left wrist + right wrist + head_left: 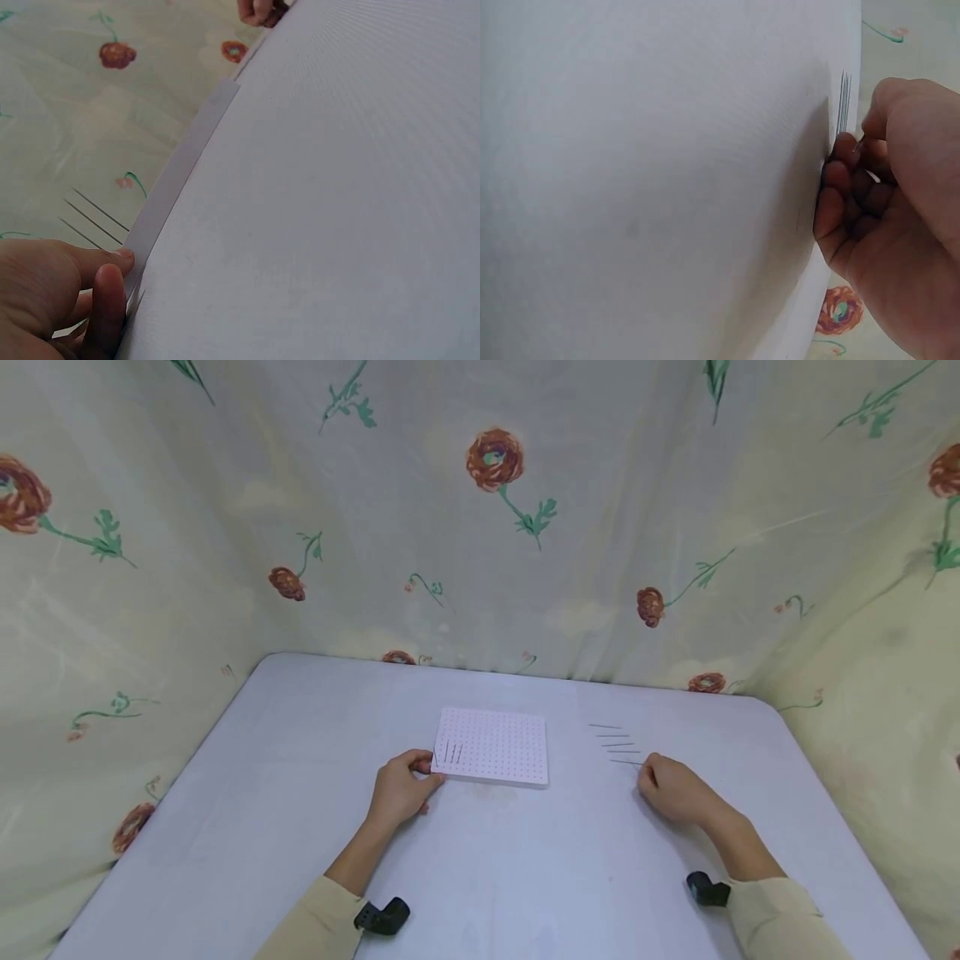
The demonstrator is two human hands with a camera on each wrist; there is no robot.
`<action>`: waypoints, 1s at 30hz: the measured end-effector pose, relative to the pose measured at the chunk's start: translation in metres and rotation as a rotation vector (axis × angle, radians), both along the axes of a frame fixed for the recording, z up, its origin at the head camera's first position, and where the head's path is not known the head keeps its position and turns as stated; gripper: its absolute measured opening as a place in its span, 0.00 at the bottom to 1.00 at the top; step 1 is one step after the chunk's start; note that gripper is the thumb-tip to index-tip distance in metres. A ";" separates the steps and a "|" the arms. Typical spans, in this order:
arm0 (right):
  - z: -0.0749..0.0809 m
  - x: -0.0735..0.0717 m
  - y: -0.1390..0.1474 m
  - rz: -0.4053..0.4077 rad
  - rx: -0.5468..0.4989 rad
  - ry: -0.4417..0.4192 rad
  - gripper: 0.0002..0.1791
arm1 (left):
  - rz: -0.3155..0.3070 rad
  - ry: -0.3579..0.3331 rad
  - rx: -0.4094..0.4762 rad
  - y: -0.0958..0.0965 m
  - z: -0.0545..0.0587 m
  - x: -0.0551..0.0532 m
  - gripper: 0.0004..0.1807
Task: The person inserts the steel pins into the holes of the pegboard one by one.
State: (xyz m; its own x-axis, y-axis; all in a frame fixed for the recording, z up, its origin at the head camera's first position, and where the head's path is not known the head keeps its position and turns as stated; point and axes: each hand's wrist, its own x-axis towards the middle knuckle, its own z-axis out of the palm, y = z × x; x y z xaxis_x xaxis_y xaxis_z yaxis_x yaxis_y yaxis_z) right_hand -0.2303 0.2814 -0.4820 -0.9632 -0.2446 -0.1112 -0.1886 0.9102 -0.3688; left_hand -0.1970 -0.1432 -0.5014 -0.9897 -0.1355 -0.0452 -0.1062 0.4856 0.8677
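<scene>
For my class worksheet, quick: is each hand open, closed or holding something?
Left hand: closed, holding the white board at its near left corner.
Right hand: closed, apparently pinching a thin rod.

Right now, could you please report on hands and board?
Left hand gripping white board. Right hand pinching thin rod. Upright rods in board. No obstruction visible.
</scene>
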 end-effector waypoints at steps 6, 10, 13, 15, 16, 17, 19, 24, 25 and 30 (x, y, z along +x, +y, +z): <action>0.004 0.004 0.005 -0.080 -0.156 -0.011 0.09 | -0.003 0.006 0.007 0.000 -0.002 0.001 0.23; 0.008 0.004 0.007 -0.126 -0.302 -0.088 0.16 | -0.004 0.005 0.004 0.001 -0.003 0.001 0.23; 0.009 0.003 0.007 -0.136 -0.356 -0.135 0.20 | 0.003 0.001 0.001 0.001 -0.002 0.002 0.23; 0.009 0.002 0.006 -0.141 -0.383 -0.142 0.22 | 0.006 0.001 0.000 0.001 -0.001 0.002 0.23; 0.008 0.002 0.005 -0.148 -0.399 -0.144 0.22 | 0.007 0.001 0.000 0.001 -0.001 0.002 0.22; 0.007 0.002 0.005 -0.154 -0.416 -0.145 0.22 | 0.008 0.001 -0.001 0.001 -0.001 0.002 0.22; 0.005 0.002 0.004 -0.173 -0.453 -0.146 0.22 | 0.007 0.001 -0.002 0.001 0.000 0.002 0.23; 0.002 0.000 0.003 -0.283 -0.578 -0.166 0.26 | 0.007 -0.001 -0.005 0.001 0.000 0.001 0.23; 0.002 0.000 0.003 -0.308 -0.599 -0.175 0.27 | 0.007 -0.001 -0.005 0.001 0.000 0.001 0.23; 0.002 0.001 0.003 -0.372 -0.660 -0.238 0.26 | 0.008 0.001 -0.005 0.001 -0.001 0.001 0.23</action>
